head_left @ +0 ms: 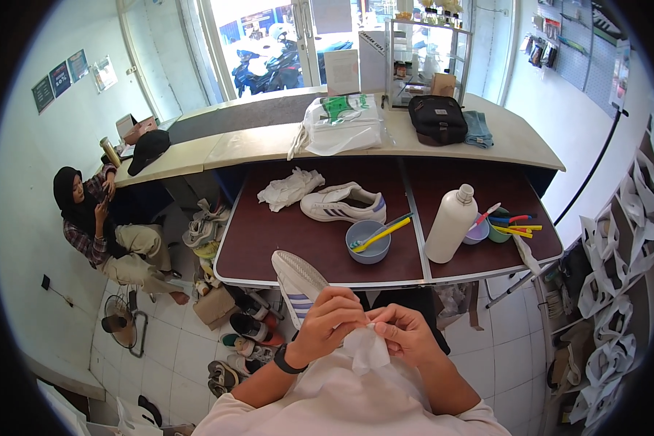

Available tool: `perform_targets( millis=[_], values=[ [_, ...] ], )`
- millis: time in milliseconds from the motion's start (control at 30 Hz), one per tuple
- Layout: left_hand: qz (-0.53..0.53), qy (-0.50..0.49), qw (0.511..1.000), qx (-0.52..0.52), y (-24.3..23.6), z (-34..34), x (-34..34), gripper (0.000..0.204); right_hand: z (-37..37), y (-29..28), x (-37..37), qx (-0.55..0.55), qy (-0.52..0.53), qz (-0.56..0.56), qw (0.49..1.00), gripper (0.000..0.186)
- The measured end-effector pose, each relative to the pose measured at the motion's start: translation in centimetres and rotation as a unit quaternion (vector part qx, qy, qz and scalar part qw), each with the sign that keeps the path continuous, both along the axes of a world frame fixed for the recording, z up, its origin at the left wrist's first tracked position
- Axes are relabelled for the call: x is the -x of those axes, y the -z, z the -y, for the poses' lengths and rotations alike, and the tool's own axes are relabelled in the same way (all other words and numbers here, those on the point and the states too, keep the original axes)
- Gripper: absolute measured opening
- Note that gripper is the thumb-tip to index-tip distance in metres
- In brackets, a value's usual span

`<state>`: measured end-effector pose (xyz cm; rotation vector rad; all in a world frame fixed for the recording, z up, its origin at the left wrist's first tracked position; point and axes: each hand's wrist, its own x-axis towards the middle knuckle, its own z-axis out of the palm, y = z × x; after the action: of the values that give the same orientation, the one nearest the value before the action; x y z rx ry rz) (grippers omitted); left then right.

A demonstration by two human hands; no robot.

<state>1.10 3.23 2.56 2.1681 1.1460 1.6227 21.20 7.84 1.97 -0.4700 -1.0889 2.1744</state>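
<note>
Fingertips pinched, my left hand and my right hand meet in front of my chest on a thin white sheet, paper or cloth. A white sneaker with purple stripes stands tilted just beyond my left hand, its sole showing; its lower end is hidden behind that hand, and what supports it cannot be seen. Its look-alike, another white sneaker, lies on the dark red table. Beside that one is a crumpled white wad. A grey-blue bowl with brushes in it sits nearer me.
On the table's right are a white bottle and cups with colourful-handled brushes. Behind, a counter bears a plastic bag and black bag. Someone sits at left. Shoes crowd the floor; white bags hang right.
</note>
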Motion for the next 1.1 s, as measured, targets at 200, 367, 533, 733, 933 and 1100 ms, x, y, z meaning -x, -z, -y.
perform_targets(
  millis=[200, 367, 533, 733, 933, 1100],
  values=[
    [-0.132, 0.032, 0.989, -0.066, -1.5, 0.8, 2.4, 0.015, -0.7, 2.7, -0.1, 0.058, -0.124, -0.015, 0.990, 0.006],
    [-0.208, 0.027, 0.972, -0.106, -2.0, 1.8, 2.3, 0.018, -0.9, 4.3, 0.1, 0.029, -0.153, -0.049, 0.987, 0.006],
    [-0.236, -0.014, 0.966, -0.104, -1.7, 2.8, 2.2, 0.021, -0.9, 4.4, 0.3, 0.020, -0.160, -0.065, 0.985, 0.007],
    [-0.076, 0.002, 0.997, 0.013, -0.3, 2.4, 1.0, 0.020, -0.8, 3.9, 0.4, -0.044, -0.066, -0.013, 0.997, 0.007],
    [-0.057, 0.007, 0.998, 0.006, 0.8, 2.3, 1.4, 0.023, -0.2, 2.9, 0.9, -0.063, -0.017, 0.027, 0.998, 0.007],
    [-0.063, 0.006, 0.998, -0.002, 0.9, 2.5, 1.3, 0.023, -0.3, 2.9, 0.8, -0.038, -0.020, 0.049, 0.998, 0.005]
  ],
)
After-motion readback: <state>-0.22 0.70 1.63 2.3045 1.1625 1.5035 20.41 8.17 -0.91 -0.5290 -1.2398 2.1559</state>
